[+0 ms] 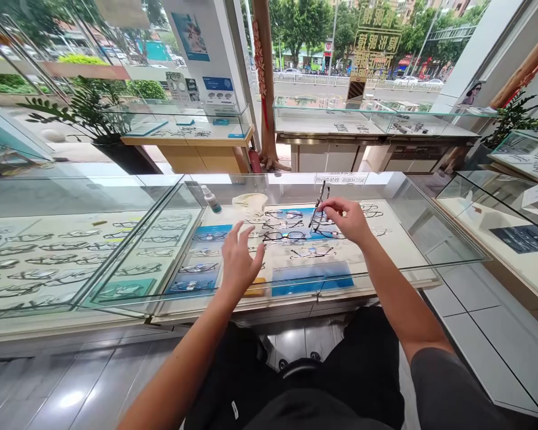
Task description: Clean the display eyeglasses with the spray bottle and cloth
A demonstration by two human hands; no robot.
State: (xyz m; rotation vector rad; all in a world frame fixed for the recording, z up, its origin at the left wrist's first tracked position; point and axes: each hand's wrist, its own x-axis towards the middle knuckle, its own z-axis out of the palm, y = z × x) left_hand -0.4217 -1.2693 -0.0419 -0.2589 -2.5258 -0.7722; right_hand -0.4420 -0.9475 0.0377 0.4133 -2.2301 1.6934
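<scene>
A pair of eyeglasses (319,206) is pinched between the fingertips of my right hand (347,220), held up on edge above the glass showcase. My left hand (241,263) hangs over the showcase to the left with fingers apart and nothing in it. A cream cloth (250,204) lies crumpled on the glass top beyond my left hand. Beside it stands a small white spray bottle (211,199) with a blue-green label. Under my hands, several eyeglasses (312,252) rest in rows inside the case, some on blue cards.
The glass showcase (197,307) extends to both sides, with more frames (63,246) at left. Another glass case (502,221) stands at right. Farther back are two display counters (186,140), a potted plant (89,113), a wooden trunk (263,89) and large windows.
</scene>
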